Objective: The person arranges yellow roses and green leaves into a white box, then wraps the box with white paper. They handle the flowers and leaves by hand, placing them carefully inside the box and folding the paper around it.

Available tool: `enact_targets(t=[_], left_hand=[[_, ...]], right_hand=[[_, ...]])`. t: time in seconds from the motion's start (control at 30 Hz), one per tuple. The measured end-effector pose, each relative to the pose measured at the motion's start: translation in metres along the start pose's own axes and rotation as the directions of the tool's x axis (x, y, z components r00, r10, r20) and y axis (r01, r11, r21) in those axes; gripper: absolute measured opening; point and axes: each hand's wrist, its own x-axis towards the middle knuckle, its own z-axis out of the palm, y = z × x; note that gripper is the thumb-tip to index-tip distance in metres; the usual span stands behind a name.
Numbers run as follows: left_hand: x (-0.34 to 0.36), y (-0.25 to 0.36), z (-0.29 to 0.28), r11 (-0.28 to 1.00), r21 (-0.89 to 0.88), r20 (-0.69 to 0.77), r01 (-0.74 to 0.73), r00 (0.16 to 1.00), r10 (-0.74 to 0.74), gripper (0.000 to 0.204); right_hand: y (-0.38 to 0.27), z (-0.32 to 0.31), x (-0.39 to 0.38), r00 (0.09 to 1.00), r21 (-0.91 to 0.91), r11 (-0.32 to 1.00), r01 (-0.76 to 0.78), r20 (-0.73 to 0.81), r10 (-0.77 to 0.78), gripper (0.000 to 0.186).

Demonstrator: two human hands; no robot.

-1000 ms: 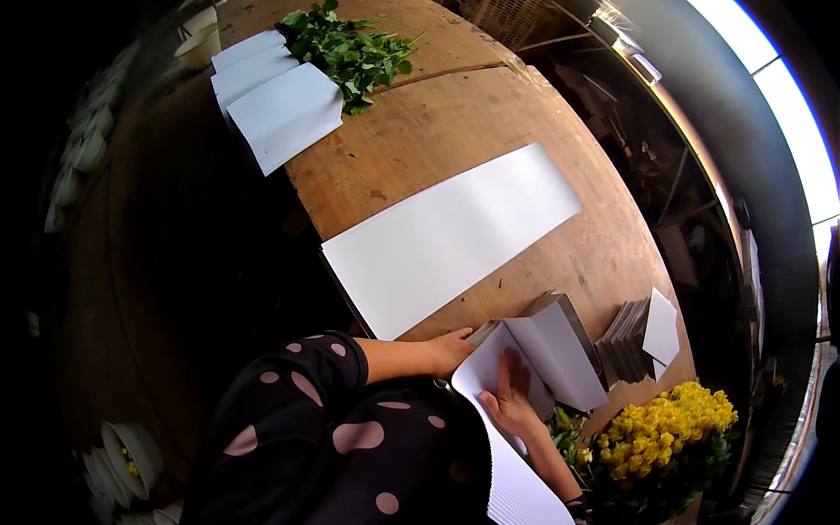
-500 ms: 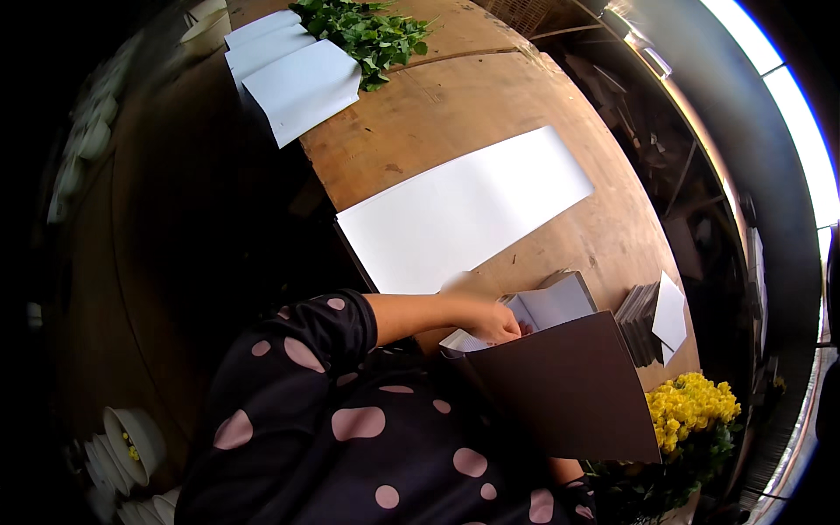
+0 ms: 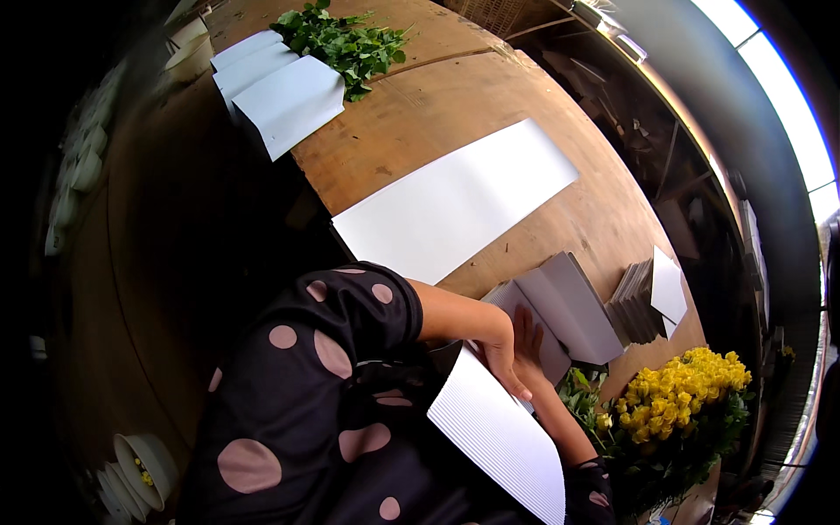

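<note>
A white ribbed sheet of corrugated card (image 3: 503, 433) tilts up against my body. My left hand (image 3: 502, 352) is bent over its upper edge, fingers pointing down and closed along it. Just beside it, my right hand (image 3: 528, 344) lies flat with fingers stretched on a pale inner face of a folded white-and-grey card (image 3: 573, 306), whose raised panel stands to the right. The two hands overlap or nearly touch at the wrists. Part of the right palm is hidden behind the left hand.
A long white sheet (image 3: 455, 197) lies on the wooden table (image 3: 420, 109). Leafy green stems (image 3: 341, 44) and white folded papers (image 3: 293, 96) are at the far left. Right of my hands stand a stack of cards (image 3: 643, 297) and yellow flowers (image 3: 682, 394).
The large dark brown panel over my right hand has swung down, showing the white ribbed sheet and my right hand. My left hand has shifted slightly down. The flowers show more fully.
</note>
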Motion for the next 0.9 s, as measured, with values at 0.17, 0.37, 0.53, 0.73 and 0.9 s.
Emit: enact_targets(t=[0.17,0.37,0.53,0.73,0.9], left_hand=[[0.007,0.012,0.004,0.969,0.245,0.257,-0.022,0.966,-0.043,0.083],[0.035,-0.018,0.047,0.951,0.307,-0.140,-0.045,0.986,0.092,0.019],[0.028,-0.002,0.028,0.929,0.364,-0.088,-0.074,0.990,0.113,0.015],[0.014,0.011,0.025,0.964,0.263,-0.125,-0.026,0.990,0.061,0.026],[0.014,0.021,0.019,0.946,0.317,-0.082,0.064,0.996,-0.040,0.033]], right_hand=[[-0.001,-0.007,0.000,0.999,0.050,0.999,0.013,-0.040,-0.011,0.073],[0.022,0.032,0.009,0.949,0.056,0.986,0.157,-0.285,-0.135,0.071],[0.037,0.010,-0.005,0.960,0.337,0.925,0.177,-0.266,-0.086,0.066],[0.107,-0.044,-0.105,0.650,0.630,0.707,0.321,-0.690,0.319,0.019],[0.243,0.027,-0.202,0.320,0.367,0.396,-0.842,-0.251,0.913,0.018]])
